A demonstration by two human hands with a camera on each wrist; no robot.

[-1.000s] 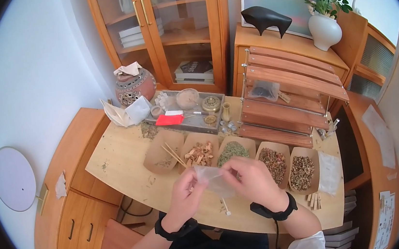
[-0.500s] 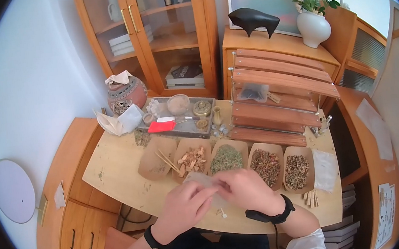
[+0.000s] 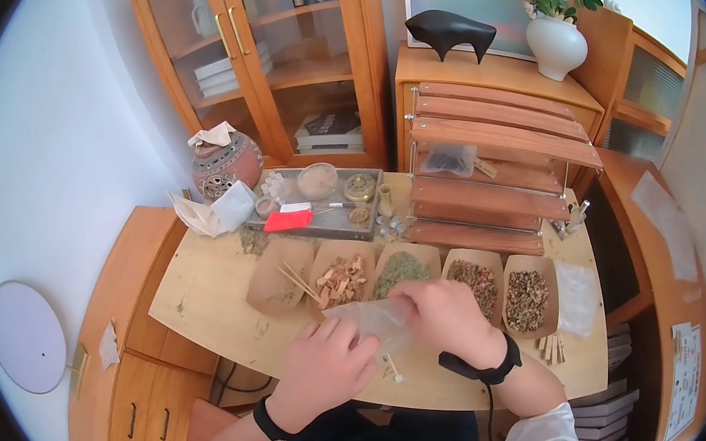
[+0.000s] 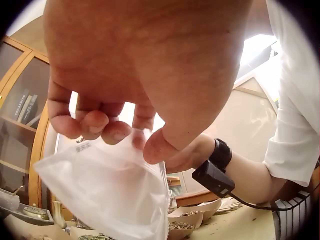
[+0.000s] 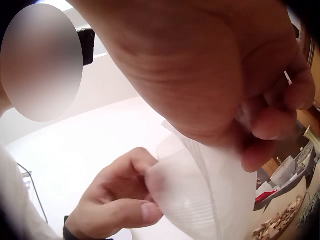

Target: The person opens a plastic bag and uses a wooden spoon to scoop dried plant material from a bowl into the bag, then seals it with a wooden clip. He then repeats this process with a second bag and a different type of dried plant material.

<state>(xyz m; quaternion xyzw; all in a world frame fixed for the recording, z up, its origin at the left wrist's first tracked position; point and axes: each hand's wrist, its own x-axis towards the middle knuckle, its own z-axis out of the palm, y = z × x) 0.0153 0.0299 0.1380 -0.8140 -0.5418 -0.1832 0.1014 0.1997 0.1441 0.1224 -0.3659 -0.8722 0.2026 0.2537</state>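
Both hands hold a translucent white pouch (image 3: pixel 381 321) over the near side of the table. My left hand (image 3: pixel 325 365) pinches one side of it; in the left wrist view the thumb (image 4: pixel 159 146) and forefinger meet at the pouch's edge while the other fingers curl loosely. Opposite, my right hand (image 3: pixel 452 318) grips the upper edge with bent fingers. Seen from the right wrist, a left fingertip shows blurred through the thin pouch wall (image 5: pixel 190 192). Just beyond lie paper trays of wood chips (image 3: pixel 342 280) and green dried herb (image 3: pixel 401 269).
Two more trays hold dried brown plant bits (image 3: pixel 527 301), beside flat white pouches (image 3: pixel 577 300) and wooden clips (image 3: pixel 551 349). Chopsticks (image 3: pixel 299 279) rest across the left tray. Behind stand a grey tray (image 3: pixel 327 223) of small vessels and a wooden tiered rack (image 3: pixel 488 198).
The hands came close together over the pouch, then moved apart again, spreading it between them. The head view has shifted slightly.
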